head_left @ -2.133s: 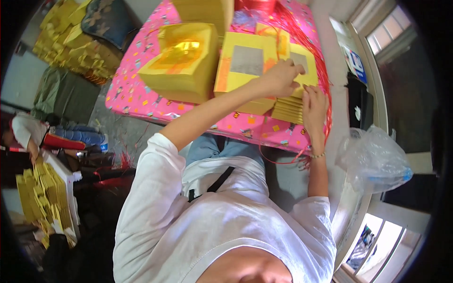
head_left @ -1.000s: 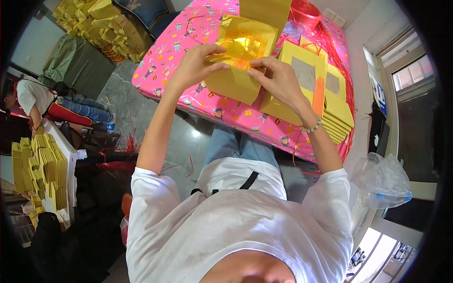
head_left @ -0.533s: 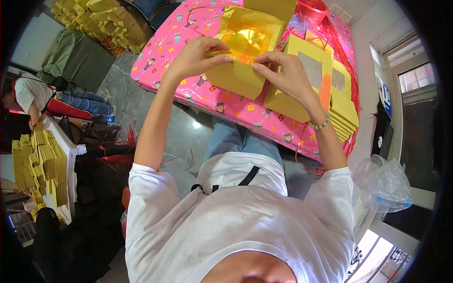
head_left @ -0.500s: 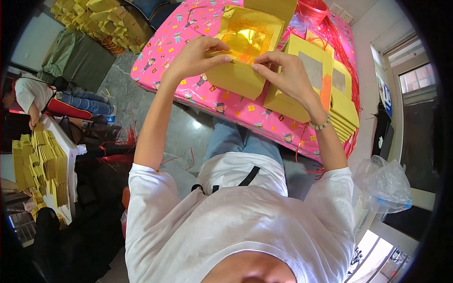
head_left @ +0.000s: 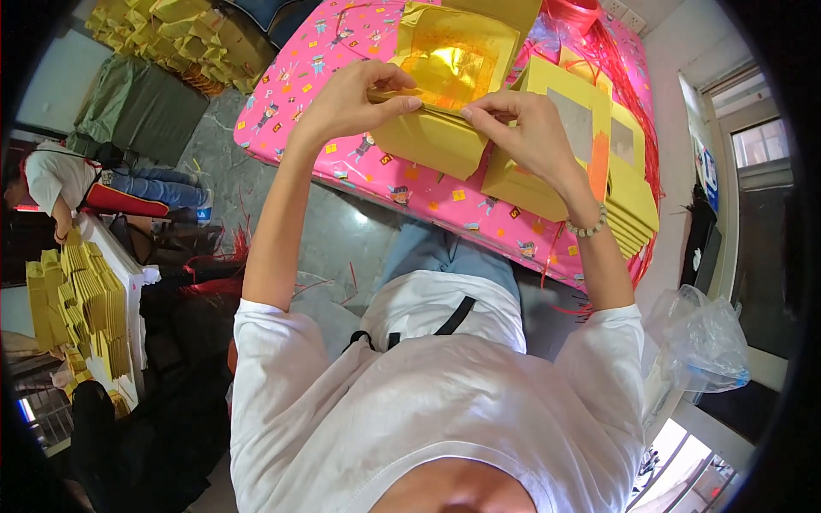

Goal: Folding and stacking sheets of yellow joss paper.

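A yellow paper box (head_left: 432,144) with a shiny gold foil panel (head_left: 457,68) lies on the pink patterned tabletop (head_left: 351,184), its far flap raised. Along the near edge of the foil, my left hand (head_left: 349,104) pinches the folded paper between thumb and fingers. My right hand (head_left: 532,137) does the same a little farther right, thumb and fingertips closed on that edge. Beneath my fingers part of the fold is hidden. Just right of the box stand more yellow paper boxes (head_left: 534,184), with a grey panel (head_left: 569,124) and an orange strip on them.
Red string (head_left: 637,111) hangs in strands along the table's right side, below a red basin (head_left: 573,13). A clear plastic bag (head_left: 705,342) hangs at the right. On the left, a person (head_left: 64,175) stands by a white table (head_left: 128,274) piled with folded yellow paper.
Both hands stay on the same edge of the box; my right fingertips have shifted slightly. The whole view has also moved a little.
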The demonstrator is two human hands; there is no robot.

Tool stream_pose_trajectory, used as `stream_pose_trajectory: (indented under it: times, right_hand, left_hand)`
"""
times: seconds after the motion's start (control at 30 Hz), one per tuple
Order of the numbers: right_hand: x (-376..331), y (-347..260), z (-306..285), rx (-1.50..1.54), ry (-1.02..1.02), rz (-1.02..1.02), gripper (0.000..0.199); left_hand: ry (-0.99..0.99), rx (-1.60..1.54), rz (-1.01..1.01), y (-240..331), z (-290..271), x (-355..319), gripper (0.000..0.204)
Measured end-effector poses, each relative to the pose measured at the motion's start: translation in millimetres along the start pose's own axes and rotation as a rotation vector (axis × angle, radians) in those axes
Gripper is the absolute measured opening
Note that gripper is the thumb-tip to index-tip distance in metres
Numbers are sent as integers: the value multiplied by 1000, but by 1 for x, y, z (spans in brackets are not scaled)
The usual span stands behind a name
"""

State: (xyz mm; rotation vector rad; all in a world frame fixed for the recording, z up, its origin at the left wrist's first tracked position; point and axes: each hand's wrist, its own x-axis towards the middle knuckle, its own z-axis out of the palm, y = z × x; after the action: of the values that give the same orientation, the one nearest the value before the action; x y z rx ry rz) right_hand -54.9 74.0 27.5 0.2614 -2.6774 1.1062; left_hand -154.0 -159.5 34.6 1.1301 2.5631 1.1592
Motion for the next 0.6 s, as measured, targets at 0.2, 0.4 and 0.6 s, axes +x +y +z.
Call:
stream_pose_trajectory:
  times: [0.2, 0.4, 0.6]
  right_hand:
    - [1, -2, -1, 0, -9, 7, 30]
    - [2, -1, -2, 28, -20, 24, 31]
    - [3, -2, -2, -2, -59, 102, 31]
  left_hand:
    - [6, -10, -5, -3, 0, 1, 42]
    - [-55, 21, -41, -7, 1, 2, 45]
    - [-48, 19, 6, -12, 4, 3, 43]
